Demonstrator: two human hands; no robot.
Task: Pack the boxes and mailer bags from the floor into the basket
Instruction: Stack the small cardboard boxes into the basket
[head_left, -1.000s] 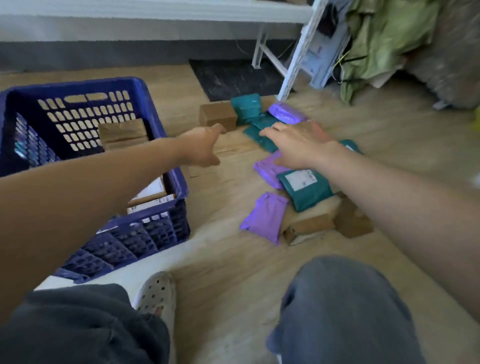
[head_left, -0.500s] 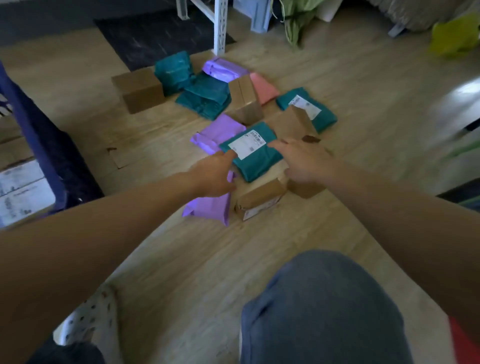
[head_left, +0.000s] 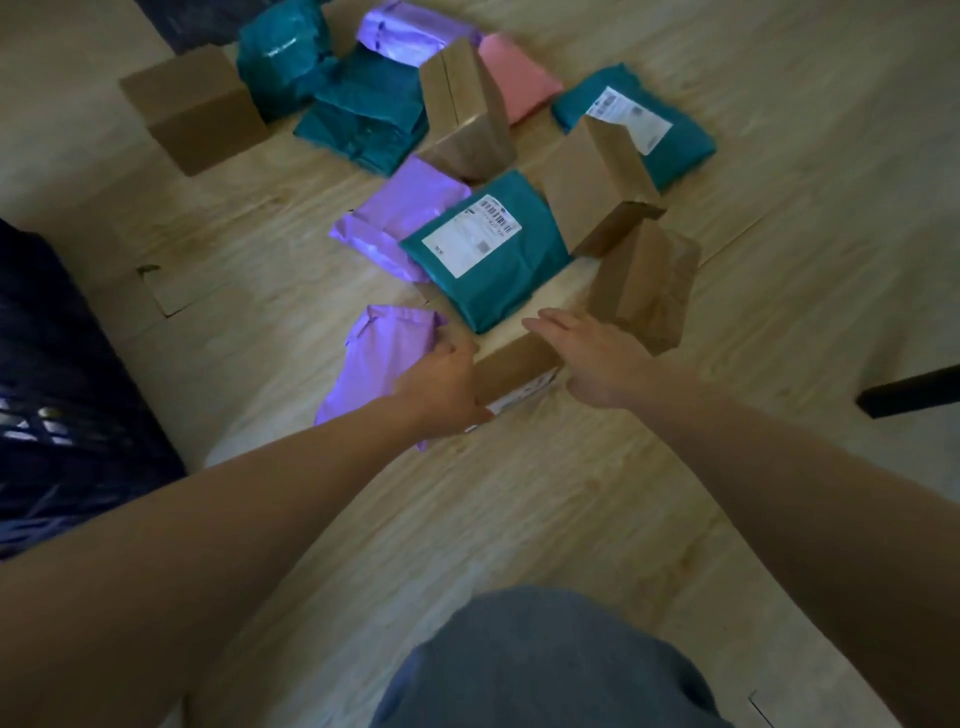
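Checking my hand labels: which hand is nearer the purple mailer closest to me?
Left. The left hand is at the right edge of the purple mailer. The right hand is farther right, at the other end of the flat box.

A low brown cardboard box (head_left: 514, 364) lies right of a purple plastic mailer bag (head_left: 379, 358), before a teal labelled mailer bag (head_left: 519, 275).

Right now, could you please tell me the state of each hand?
Left hand: fingers curled, gripping the left end of the flat brown box.
Right hand: open, straight fingers resting against the box's right end.
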